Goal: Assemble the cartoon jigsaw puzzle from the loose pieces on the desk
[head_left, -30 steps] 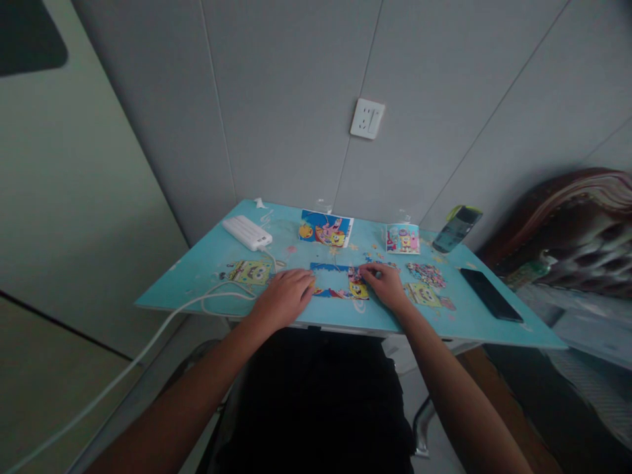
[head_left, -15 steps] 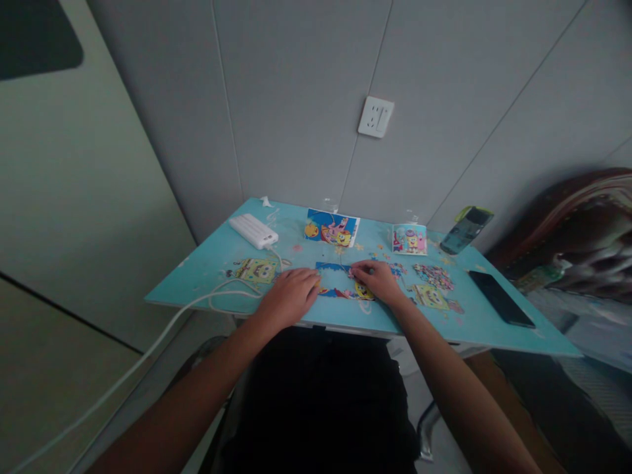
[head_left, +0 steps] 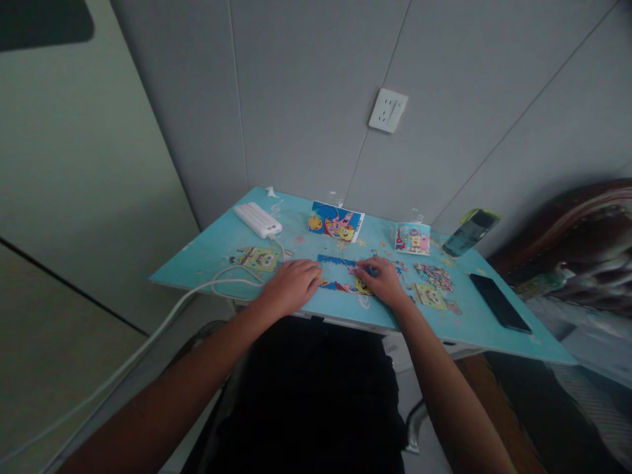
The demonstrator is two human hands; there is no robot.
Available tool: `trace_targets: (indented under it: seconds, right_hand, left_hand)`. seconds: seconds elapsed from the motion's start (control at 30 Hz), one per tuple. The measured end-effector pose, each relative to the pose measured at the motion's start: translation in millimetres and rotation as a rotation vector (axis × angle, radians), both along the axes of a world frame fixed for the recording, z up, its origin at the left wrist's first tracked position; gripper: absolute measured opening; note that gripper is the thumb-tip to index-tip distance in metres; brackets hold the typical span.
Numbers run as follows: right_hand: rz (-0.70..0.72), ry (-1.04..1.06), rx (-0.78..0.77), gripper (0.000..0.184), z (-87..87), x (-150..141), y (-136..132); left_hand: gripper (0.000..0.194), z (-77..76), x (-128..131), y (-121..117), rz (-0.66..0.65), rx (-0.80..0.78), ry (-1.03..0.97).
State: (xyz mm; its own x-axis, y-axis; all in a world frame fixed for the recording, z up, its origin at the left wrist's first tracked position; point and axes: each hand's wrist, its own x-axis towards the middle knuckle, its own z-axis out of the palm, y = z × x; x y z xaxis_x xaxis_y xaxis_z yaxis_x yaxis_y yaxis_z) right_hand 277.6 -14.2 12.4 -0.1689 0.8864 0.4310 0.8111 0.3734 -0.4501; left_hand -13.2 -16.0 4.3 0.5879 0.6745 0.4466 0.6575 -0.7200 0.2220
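Note:
A partly joined jigsaw puzzle lies near the table's front edge, its blue and coloured border around a bare middle. My left hand lies flat over the puzzle's left side, fingers stretched out and covering part of it. At the right side, the thumb and fingers of my right hand are pinched together on a small jigsaw piece at the border, mostly hidden by the fingertips. Behind the puzzle stands a picture card with the same blue cartoon scene.
Loose jigsaw pieces lie in a pile to the right, near a black phone. A second picture card and a dark bottle stand at the back. A white power bank and its cable occupy the left.
The view has shifted slightly. Both hands stay at the puzzle's sides; my right fingers have moved slightly at the right border.

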Motion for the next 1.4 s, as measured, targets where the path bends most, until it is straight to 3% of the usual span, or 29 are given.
trace_targets:
  seconds: [0.27,0.53,0.87,1.2,1.4]
  right_hand:
    - [0.025,-0.058,-0.043,0.023,-2.3,-2.6,1.4]
    - [0.012,0.095,-0.058,0.021,-0.6,-2.0,-0.2]
    - [-0.073,0.325,-0.087,0.048,3.5,8.2,1.2]
    - [-0.071,0.313,-0.131,0.041,1.7,0.9,-3.1]
    - [-0.086,0.171,-0.036,0.029,-0.3,-0.7,-2.8]
  left_hand:
    - [0.030,-1.2,-0.5,-0.3,0.007,0.006,-0.002]
    - [0.031,-3.3,-0.6,1.3,0.003,0.019,0.008]
    - [0.028,-1.5,-1.5,-0.3,0.000,0.014,0.001]
    - [0.030,-0.5,-1.8,-0.9,-0.003,0.005,0.011]
    - [0.030,0.5,-1.8,-1.3,-0.001,0.004,0.010]
